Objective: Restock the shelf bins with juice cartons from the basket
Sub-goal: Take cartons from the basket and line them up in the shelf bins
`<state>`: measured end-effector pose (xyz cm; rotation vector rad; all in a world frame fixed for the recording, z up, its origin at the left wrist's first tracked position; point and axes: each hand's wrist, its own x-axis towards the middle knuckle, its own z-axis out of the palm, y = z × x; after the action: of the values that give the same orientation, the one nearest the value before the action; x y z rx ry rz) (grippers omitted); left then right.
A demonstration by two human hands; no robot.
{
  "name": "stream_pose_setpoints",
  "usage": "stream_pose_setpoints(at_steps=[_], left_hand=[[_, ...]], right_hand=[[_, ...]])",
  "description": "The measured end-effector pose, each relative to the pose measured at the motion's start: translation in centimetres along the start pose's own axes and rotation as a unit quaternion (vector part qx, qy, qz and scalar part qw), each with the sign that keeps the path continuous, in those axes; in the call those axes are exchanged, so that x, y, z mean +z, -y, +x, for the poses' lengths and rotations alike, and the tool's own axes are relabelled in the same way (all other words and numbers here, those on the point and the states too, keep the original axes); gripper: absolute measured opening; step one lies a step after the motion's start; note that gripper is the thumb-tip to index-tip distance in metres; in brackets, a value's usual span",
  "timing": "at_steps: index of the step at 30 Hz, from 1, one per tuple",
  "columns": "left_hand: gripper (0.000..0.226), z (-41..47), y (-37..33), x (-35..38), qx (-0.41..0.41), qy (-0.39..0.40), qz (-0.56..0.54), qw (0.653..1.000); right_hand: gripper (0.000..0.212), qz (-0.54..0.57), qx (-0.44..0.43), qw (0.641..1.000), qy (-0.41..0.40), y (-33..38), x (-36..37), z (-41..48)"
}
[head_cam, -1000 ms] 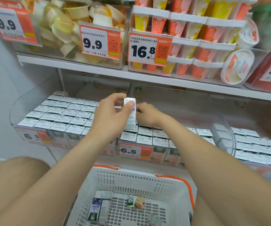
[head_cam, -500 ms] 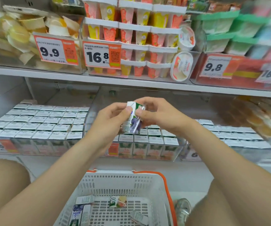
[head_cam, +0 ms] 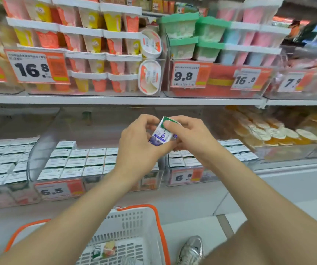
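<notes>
Glossy printed paperboard carton [head_cam: 162, 135], white slotted plastic basket [head_cam: 132, 224], clear smooth plastic shelf bins [head_cam: 100, 185].

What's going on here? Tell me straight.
A person is restocking a shop shelf. The left hand and right hand together hold one small juice carton in the air above the shelf bins, which are largely full of cartons. The white basket sits below with at least one loose carton in it.

Both forearms extended forward, converging; left hand [head_cam: 136, 148], right hand [head_cam: 190, 138], fingers curled, gripping small white-blue carton [head_cam: 162, 135] together.
</notes>
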<state>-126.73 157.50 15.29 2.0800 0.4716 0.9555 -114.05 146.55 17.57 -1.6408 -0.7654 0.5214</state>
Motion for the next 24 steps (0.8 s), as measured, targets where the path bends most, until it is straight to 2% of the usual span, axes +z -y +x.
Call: stream_pose_setpoints(at_steps=[4, 6, 8, 11, 14, 18, 20, 24], left_hand=[[0.052, 0.8, 0.3, 3.7, 0.037, 0.041, 0.033, 0.998], [0.047, 1.0, 0.9, 5.0, 0.060, 0.066, 0.084, 0.992], [0.035, 1.1, 1.5, 5.9, 0.102, 0.100, 0.173, 0.975], [0.029, 1.2, 2.7, 7.4, 0.164, 0.163, 0.286, 0.930], [0.040, 0.7, 3.6, 8.4, 0.196, 0.174, 0.366, 0.893], [0.045, 0.1, 4.4, 9.2, 0.230, 0.156, 0.410, 0.869], [0.044, 0.1, 4.5, 9.5, 0.236, 0.153, 0.420, 0.863], [0.044, 0.0, 4.8, 9.7, 0.240, 0.154, 0.430, 0.857]], right_hand=[[0.014, -0.006, 0.011, 0.996, -0.087, -1.8, -3.1, 0.7], [0.013, -0.036, -0.001, 0.987, -0.157, -2.8, -5.0, 1.4], [0.017, -0.082, -0.036, 0.970, -0.225, -3.7, -7.2, 2.1], [0.022, -0.192, -0.101, 0.941, -0.259, -4.9, -10.3, 2.8], [0.033, -0.331, -0.137, 0.906, -0.227, -6.5, -12.6, 3.8], [0.051, -0.495, -0.091, 0.852, -0.145, -8.9, -14.3, 5.5], [0.059, -0.515, -0.070, 0.849, -0.100, -9.4, -14.8, 6.2], [0.051, -0.540, -0.018, 0.841, 0.012, -10.3, -14.9, 7.9]])
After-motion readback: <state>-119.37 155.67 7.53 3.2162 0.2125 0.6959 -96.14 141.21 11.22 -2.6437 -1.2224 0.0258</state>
